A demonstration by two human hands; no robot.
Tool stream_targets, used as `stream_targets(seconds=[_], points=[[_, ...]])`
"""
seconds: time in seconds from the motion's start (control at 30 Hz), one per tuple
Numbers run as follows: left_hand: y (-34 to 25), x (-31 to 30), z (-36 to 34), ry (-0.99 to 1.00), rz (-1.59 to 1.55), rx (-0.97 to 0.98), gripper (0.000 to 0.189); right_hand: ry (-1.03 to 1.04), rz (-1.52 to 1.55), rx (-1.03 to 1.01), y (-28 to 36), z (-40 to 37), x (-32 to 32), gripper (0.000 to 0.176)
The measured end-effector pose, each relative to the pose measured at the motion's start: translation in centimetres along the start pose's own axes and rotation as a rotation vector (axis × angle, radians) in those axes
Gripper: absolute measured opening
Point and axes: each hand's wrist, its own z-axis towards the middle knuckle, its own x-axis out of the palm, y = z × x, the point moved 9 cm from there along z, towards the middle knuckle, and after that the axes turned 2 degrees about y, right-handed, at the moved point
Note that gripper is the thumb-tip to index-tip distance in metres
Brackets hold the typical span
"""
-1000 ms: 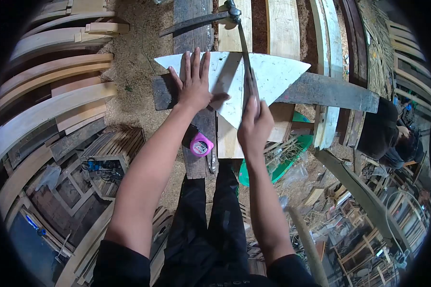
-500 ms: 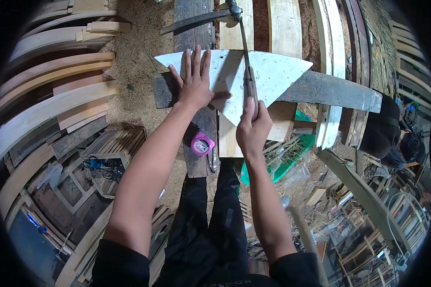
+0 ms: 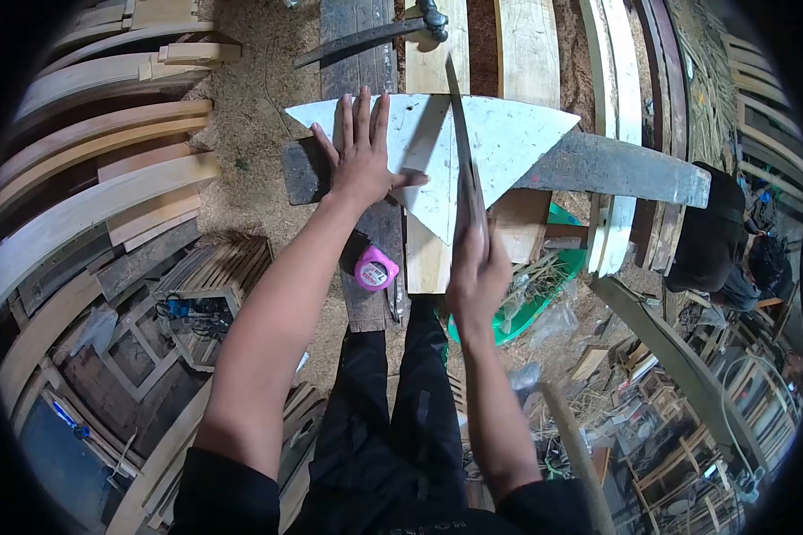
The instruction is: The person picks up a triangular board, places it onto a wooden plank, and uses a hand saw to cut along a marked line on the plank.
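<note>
A white, fan-shaped board (image 3: 517, 134) lies across planks at the upper centre, its narrow end toward me. Fingers spread, my left hand (image 3: 361, 165) presses flat on its left part. In my right hand (image 3: 480, 276) is the handle of a long, thin-bladed saw (image 3: 464, 143), whose blade stretches away from me over the board. The exact contact of blade and board cannot be made out. Beside the board's lower left, a pink tape measure (image 3: 376, 269) rests on a dark plank. Above the board lies a hammer (image 3: 375, 40).
Under the board a dark curved plank (image 3: 625, 168) reaches right. A green basin (image 3: 517, 330) with straw stands below right. Curved wooden pieces (image 3: 107, 187) are stacked at left. Another person in dark clothes (image 3: 709, 232) is at the far right.
My right hand has drawn back toward me and slightly right with the saw, so the blade's tip is now lower, clear of the hammer. My left hand stays in place on the board.
</note>
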Motion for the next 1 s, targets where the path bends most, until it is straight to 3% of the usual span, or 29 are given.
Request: stream_targets(seconds=[0.1,0.2,0.3,0.43,0.5,0.7,0.87,1.0], points=[[0.0,0.1,-0.1,0.002,0.008,0.021,0.155,0.016,0.085,0.132,-2.4,-4.0,-0.8,0.036],[0.0,0.1,-0.1,-0.004,-0.021,0.015,0.152,-0.004,-0.093,-0.008,1.4,1.8,1.2,0.037],[0.6,0.9,0.3,-0.044,0.089,0.013,0.155,0.018,-0.047,0.005,0.6,6.3,3.3,0.039],[0.2,0.3,-0.1,-0.019,0.014,0.029,0.151,0.003,-0.045,-0.009,0.2,-0.7,-0.2,0.037],[0.1,0.3,0.0,-0.001,-0.007,0.027,0.149,-0.001,0.065,0.128,-2.0,-4.2,-1.1,0.036],[0.1,0.6,0.6,-0.221,0.053,-0.052,0.153,0.03,-0.036,-0.014,1.0,0.7,0.2,0.037],[0.1,0.0,0.8,-0.083,0.034,-0.029,0.153,0.025,-0.017,-0.026,-0.1,0.0,-1.7,0.04],[-0.1,-0.3,0.9,-0.027,-0.012,0.027,0.156,0.041,0.041,0.094,-0.3,-0.7,-2.3,0.042]])
